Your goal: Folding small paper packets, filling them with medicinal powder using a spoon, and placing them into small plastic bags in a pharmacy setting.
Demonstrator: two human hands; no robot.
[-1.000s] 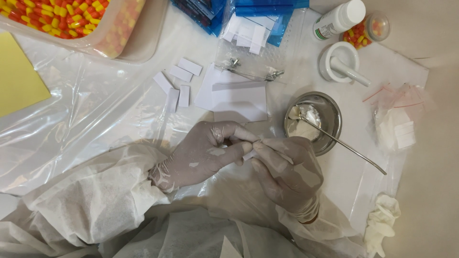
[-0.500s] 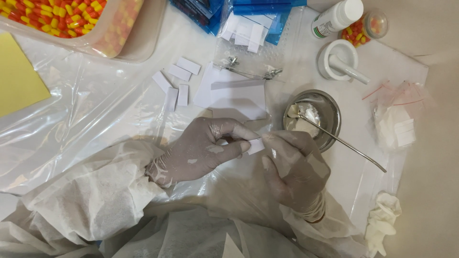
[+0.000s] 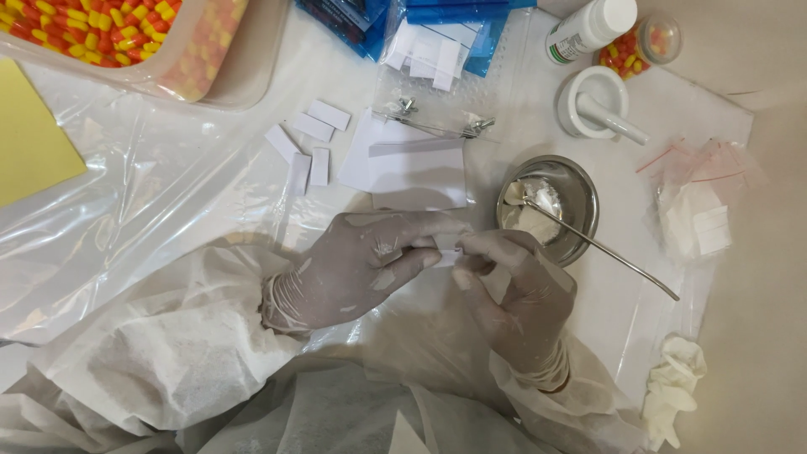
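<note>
In the head view, the left hand (image 3: 357, 269) and the right hand (image 3: 513, 290), both in pale gloves, meet over the plastic sheet (image 3: 168, 193) that covers the worktop. Between their fingertips they pinch a small white paper slip (image 3: 447, 252), each hand closed on one end of it; most of the slip is hidden by the fingers, so whether it is folded or flat cannot be told. The wrists run into white crinkled sleeves (image 3: 151, 353) that fill the lower edge and hide the forearms.

Just beyond the right hand stands a small metal bowl (image 3: 580, 214) with white powder (image 3: 530, 214) inside, and a long metal spatula (image 3: 605, 252) lies with its tip in the powder and its handle out over the rim toward the right. Farther up lie a few loose white paper pieces (image 3: 307, 143) and a larger folded sheet (image 3: 416, 172). A white mortar with its pestle (image 3: 597, 105) sits near a white bottle (image 3: 588, 25) (cut off at the top). A tray of orange and yellow capsules (image 3: 84, 29) is cropped by the upper left corner, and a yellow pad (image 3: 29, 139) by the left edge. A crumpled glove (image 3: 672, 387) lies at the lower right, beside small clear bags (image 3: 702, 210) whose contents are hard to make out.
</note>
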